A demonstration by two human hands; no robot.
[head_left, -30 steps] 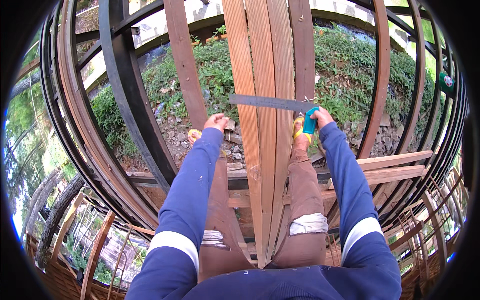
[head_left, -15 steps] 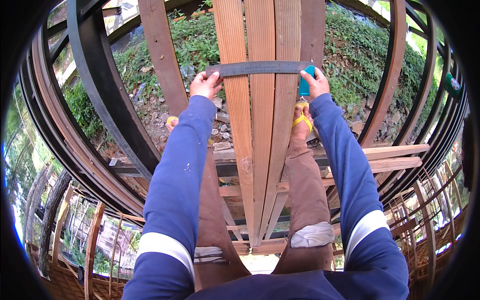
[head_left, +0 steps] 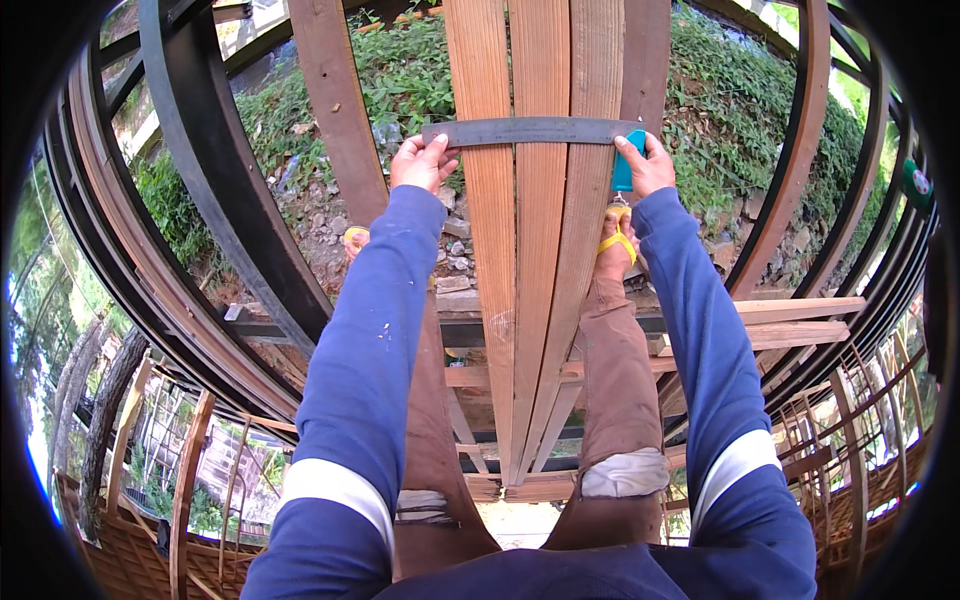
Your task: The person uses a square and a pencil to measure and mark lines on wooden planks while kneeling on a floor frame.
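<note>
A carpenter's square with a dark metal blade (head_left: 530, 131) and a teal handle (head_left: 622, 174) lies across three ribbed wooden boards (head_left: 540, 230) set side by side. My left hand (head_left: 424, 164) pinches the blade's left end, thumb on top, just beyond the left board's edge. At the other end my right hand (head_left: 651, 165) grips the teal handle, which hangs down against the right board's outer side. The boards run lengthwise away from me, between my legs.
Dark beams (head_left: 215, 150) curve past on the left, and brown beams (head_left: 775, 190) on the right. Beneath are green plants (head_left: 735, 110) and rubble (head_left: 455, 260). My feet wear yellow flip-flops (head_left: 618, 240). Loose timber (head_left: 800, 322) lies crosswise at right.
The whole view has shifted slightly, so boards, square and hands all appear a little farther right. Both hands keep their hold, and the square stays across the boards.
</note>
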